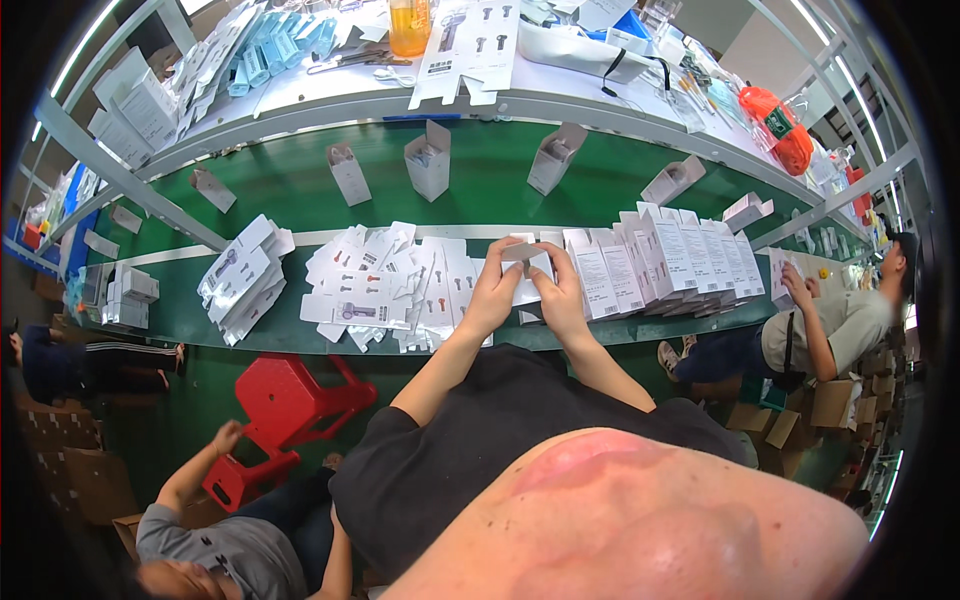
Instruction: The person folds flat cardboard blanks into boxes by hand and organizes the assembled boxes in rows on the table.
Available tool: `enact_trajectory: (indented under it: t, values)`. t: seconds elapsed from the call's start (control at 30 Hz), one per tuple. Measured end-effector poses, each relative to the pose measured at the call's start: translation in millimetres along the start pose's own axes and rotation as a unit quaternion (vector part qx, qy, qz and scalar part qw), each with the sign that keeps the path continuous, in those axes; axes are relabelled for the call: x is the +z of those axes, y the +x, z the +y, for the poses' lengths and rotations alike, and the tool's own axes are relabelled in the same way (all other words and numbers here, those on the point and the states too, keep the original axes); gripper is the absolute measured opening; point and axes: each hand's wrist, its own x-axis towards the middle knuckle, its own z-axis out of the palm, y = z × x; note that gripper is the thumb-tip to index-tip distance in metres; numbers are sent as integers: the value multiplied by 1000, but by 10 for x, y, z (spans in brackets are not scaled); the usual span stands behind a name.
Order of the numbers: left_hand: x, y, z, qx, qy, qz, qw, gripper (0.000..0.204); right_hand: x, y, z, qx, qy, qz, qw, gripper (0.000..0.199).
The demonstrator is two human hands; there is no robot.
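Observation:
Both of my hands hold one small white carton (527, 290) over the front edge of the green bench. My left hand (491, 291) is closed on its left side and my right hand (562, 292) on its right side. The thumbs meet near the carton's top, by a greyish flap (519, 252). To the left of my hands lies a spread of flat printed carton blanks (365, 285). Folded white boxes (672, 255) stand in packed rows just right of my right hand.
Several open-topped boxes, one of them upright (428, 165), stand along the green belt (300, 170) beyond. A stack of blanks (243, 280) lies farther left. Behind rises a cluttered white shelf (340, 90). A red stool (283, 400) and a seated person (230, 550) are at lower left; another person (835, 325) works at right.

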Motion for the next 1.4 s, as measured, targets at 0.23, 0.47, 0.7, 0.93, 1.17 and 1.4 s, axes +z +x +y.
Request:
enact_trajectory:
  t: [0.23,0.47,0.7,0.93,1.17,1.4]
  values:
    - [-14,10,-122,113,-46,-76,990,28,-56,35,-38,-6,99,13,995,41]
    - [-11,-96,-32,57,25,-68,996,13,-84,6,2,-20,-20,0,1000,49]
    - [-130,-273,-92,122,-94,-46,987,64,-164,-123,-342,58,114,-41,991,44]
    - [-532,-344,-385,255,436,-46,862,77,-258,-300,-137,-71,-180,-48,980,46]
    - [-1615,-649,-1165,-285,658,92,691,84,-839,-331,814,-120,-439,29,890,41]
    - [-1923,-975,-1711,-223,638,176,716,80,-676,-450,1044,-79,-498,-2,864,35]
